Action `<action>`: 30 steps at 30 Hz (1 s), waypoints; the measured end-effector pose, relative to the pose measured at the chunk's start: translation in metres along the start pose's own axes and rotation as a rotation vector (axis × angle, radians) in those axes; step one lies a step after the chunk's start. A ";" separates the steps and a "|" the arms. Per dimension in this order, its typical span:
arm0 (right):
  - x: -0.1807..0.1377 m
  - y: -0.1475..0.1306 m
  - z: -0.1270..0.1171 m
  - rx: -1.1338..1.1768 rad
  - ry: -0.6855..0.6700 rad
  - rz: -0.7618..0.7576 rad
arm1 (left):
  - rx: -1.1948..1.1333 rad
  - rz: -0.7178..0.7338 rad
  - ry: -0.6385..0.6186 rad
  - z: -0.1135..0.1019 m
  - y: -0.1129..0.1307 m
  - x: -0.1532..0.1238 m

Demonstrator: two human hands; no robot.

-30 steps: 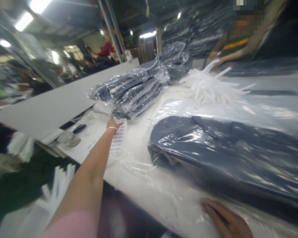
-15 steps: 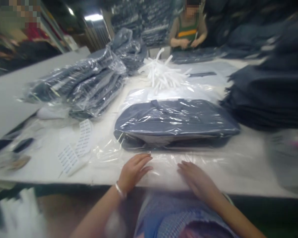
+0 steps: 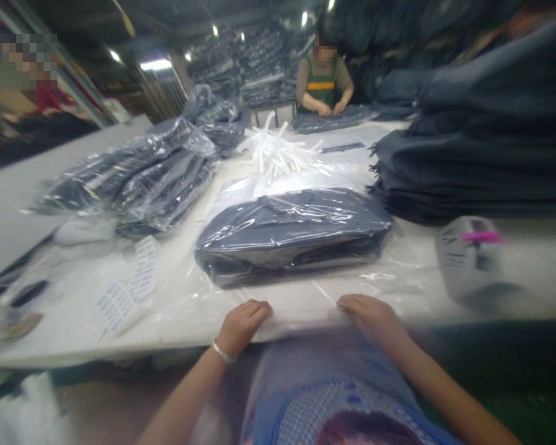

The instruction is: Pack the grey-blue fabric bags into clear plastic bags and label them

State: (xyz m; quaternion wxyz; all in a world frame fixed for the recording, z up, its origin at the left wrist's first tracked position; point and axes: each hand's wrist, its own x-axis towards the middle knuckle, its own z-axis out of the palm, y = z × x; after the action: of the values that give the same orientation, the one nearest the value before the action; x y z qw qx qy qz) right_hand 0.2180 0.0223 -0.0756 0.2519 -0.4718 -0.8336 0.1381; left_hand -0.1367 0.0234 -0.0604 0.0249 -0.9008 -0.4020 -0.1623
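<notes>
Table [image 3: 259, 309], long and white, carries everything. Along its right edge stands a tall stack of folded dark navy garments [image 3: 482, 161]. Toward the left edge lies a slanting heap of bagged dark garments in clear plastic [image 3: 134, 179]. At the middle, near the front edge, rests a folded dark navy garment inside a clear plastic bag [image 3: 291, 232], its open flap spread flat toward the person. A grey tape dispenser with pink core [image 3: 472, 259] sits at the front right. White plastic strips [image 3: 278, 151] pile behind the bag. White sticker sheets [image 3: 130, 287] lie front left. Left hand [image 3: 243, 324] curls on the flap at the front edge, fingers bent over plastic; right hand [image 3: 370, 312] presses flat on it.
</notes>
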 end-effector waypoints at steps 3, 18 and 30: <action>-0.017 0.000 -0.017 0.068 -0.068 0.033 | -0.074 0.034 -0.063 -0.005 0.021 -0.001; 0.050 -0.009 0.017 1.680 0.288 0.869 | 0.209 -0.277 0.369 -0.037 -0.016 0.083; 0.043 -0.028 -0.004 1.790 0.433 0.895 | 0.211 -0.250 0.050 0.031 -0.020 0.036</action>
State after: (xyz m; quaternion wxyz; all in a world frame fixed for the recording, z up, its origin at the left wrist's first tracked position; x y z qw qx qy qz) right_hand 0.1816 0.0446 -0.0461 0.5823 -0.3932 -0.1088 0.7032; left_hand -0.1205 0.0686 -0.0796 0.1089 -0.8318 -0.5251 -0.1432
